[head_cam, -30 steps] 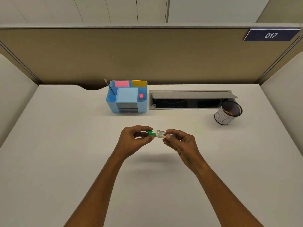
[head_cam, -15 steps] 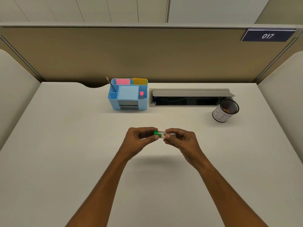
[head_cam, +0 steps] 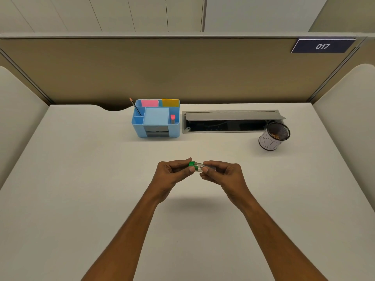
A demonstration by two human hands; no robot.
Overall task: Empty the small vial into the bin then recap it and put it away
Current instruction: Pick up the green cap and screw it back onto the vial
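Note:
A small clear vial (head_cam: 199, 166) lies sideways between my two hands, held above the middle of the desk. Its green cap (head_cam: 192, 164) sits on the vial's left end. My left hand (head_cam: 172, 175) pinches the cap with thumb and fingertips. My right hand (head_cam: 222, 173) grips the glass body, hiding its right end. The bin, a small black mesh cup (head_cam: 274, 136) with a white paper wrap, stands at the far right with orange bits inside. A blue desk organizer (head_cam: 155, 118) stands at the back centre.
An open cable tray (head_cam: 229, 121) with a raised grey lid is set into the desk between the organizer and the mesh cup. The organizer holds a pencil, pink and yellow notes and a red-capped item. Partition walls enclose the desk on three sides.
The green cap, apart from the vial's mouth a second ago, now sits on the vial. Both hands have come closer together.

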